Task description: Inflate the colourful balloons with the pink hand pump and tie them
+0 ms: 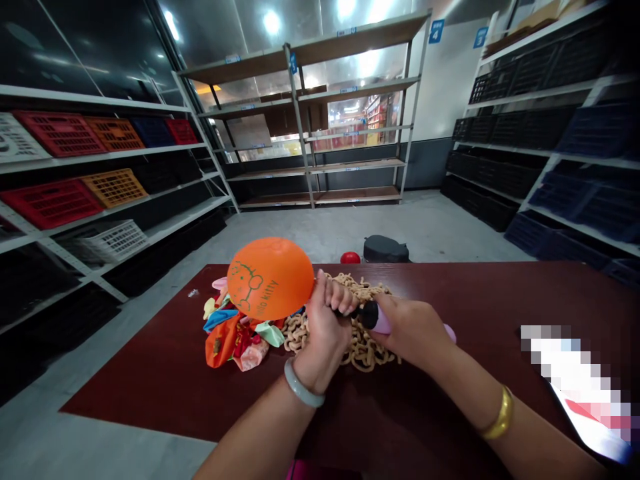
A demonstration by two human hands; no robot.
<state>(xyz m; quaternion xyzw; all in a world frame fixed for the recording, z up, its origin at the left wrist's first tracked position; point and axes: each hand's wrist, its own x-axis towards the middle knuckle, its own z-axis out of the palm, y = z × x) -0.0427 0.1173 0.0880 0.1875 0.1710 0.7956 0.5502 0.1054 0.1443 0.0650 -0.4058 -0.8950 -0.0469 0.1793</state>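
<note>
An inflated orange balloon point(273, 277) with a green printed cartoon and lettering stands out to the left of my left hand point(330, 313). That hand is closed around the balloon's neck, which the fingers hide, beside the black nozzle of a purple balloon pump point(383, 319). My right hand point(413, 327) is wrapped round the pump's body, and its purple end shows past the wrist. Beneath the hands lies a heap of tan rope-like loops point(367, 353). Limp balloons point(225, 340) in several colours are piled to the left, below the orange one.
The dark red table point(470, 293) bears a phone-like device point(585, 400), partly blurred out, at the right. Beyond the far edge are a red ball-like thing point(350, 257) and a dark grey object point(385, 249). Shelves with crates point(60, 133) line both sides; a metal rack point(310, 120) stands behind.
</note>
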